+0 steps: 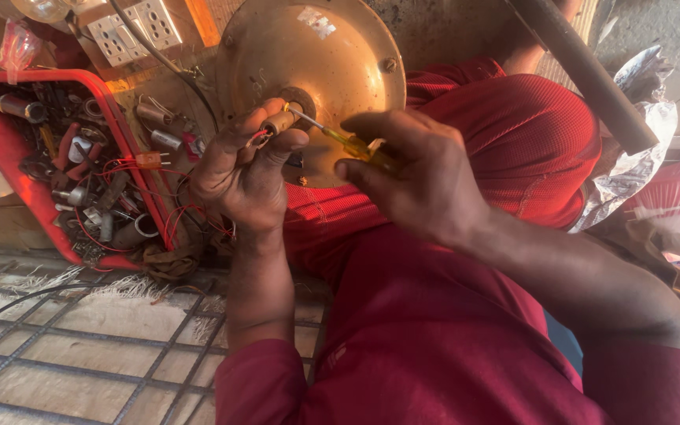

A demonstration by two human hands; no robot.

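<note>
Head view: right hand [419, 177] angles screwdriver [348, 142] into left hand [242, 169].

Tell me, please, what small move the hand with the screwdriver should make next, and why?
Probably turn the yellow-handled screwdriver gently in place. Its tip already meets the small beige part that the left hand pinches, and the right hand grips the handle, so nothing seems to need re-aiming; whether the tip is properly seated is too small to tell.

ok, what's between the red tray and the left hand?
Head view: loose red wires and small metal parts lie between the red tray and the left hand.
</note>
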